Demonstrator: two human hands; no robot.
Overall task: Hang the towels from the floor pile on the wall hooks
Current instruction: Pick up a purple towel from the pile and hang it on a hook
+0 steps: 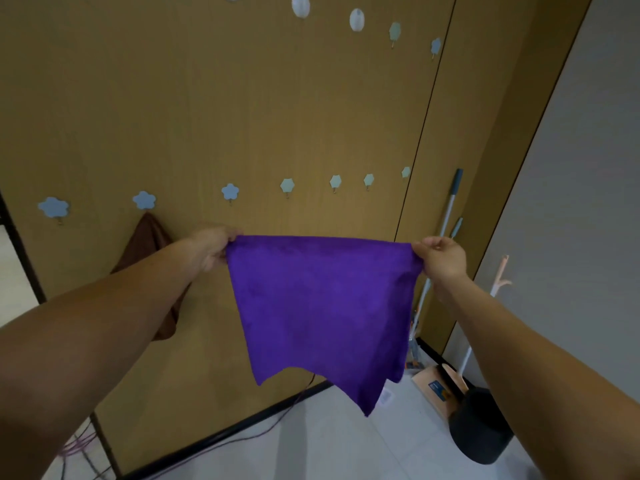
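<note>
A purple towel (322,306) hangs spread out in front of the wooden wall. My left hand (213,247) pinches its upper left corner and my right hand (441,258) pinches its upper right corner, so the top edge is stretched level. A row of pale blue flower and hexagon hooks (230,192) runs across the wall just above the towel. A brown towel (152,244) hangs from the flower hook (143,200) to the left, partly hidden behind my left forearm. The floor pile is out of view.
A second row of hooks (356,19) sits higher on the wall. A mop (446,216), a dustpan (436,386) and a dark bin (479,427) stand in the right corner by a grey wall. Cables (270,427) lie along the skirting on the tiled floor.
</note>
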